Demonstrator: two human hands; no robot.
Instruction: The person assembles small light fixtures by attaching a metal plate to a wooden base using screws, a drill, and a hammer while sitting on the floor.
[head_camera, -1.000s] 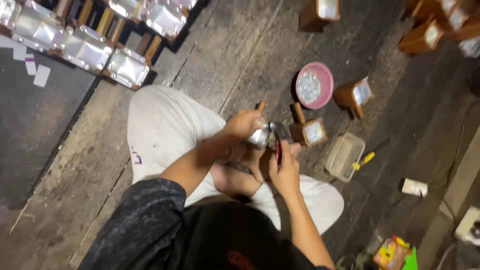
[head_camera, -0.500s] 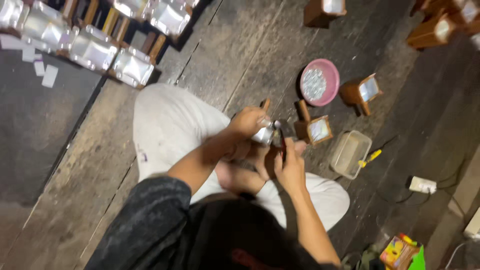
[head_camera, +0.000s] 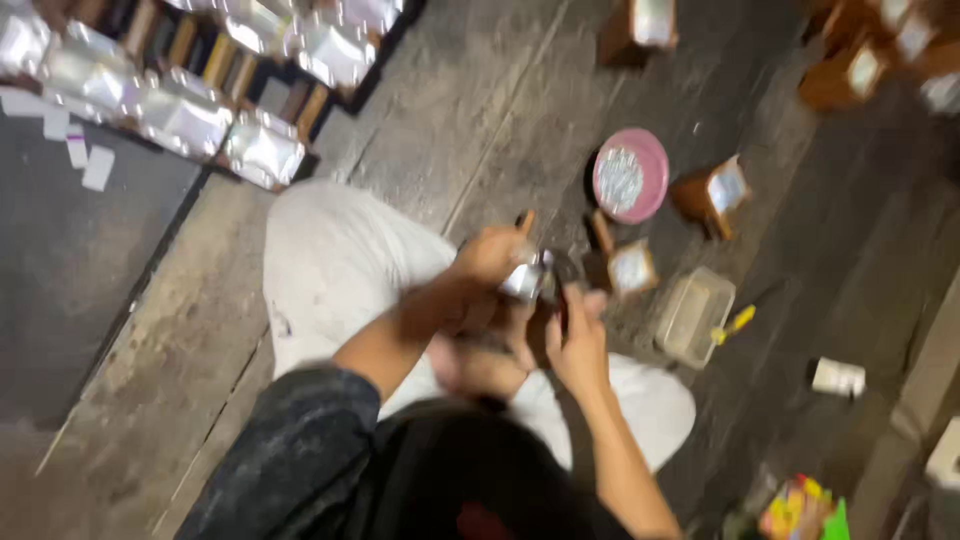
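Head view: person seated cross-legged on floor, frame blurred by motion.
Floor (head_camera: 450, 130): worn grey concrete, dark mat at left edge.
Trousers (head_camera: 340, 260): white, knees spread either side of the hands.
Sleeve (head_camera: 290, 460): dark, mottled, on the left arm.
Foil row (head_camera: 190, 105): shiny silver-faced pieces on wooden stands, lined up along the top left.
Pink dish (head_camera: 630, 175): round, silvery contents, on floor beyond the hands.
Clear tray (head_camera: 695, 315): rectangular, just right of the hands; yellow-handled tool (head_camera: 733, 323) lies against its far side.
Wood blocks: one with foil face (head_camera: 632, 268) near the right hand, one (head_camera: 715, 195) beside the pink dish, more at the top edge.
White box (head_camera: 838, 377): small, on floor well right of the tray.
Left hand (head_camera: 492, 255): fingers curled tight around a small silver piece (head_camera: 525, 280); a brown stick end shows above the fist.
Right hand (head_camera: 578, 335): fingers pressed together, tips up against the silver piece; blur hides whether they pinch anything.
Silver piece: held between both hands, above the lap, just short of the foil-faced block.
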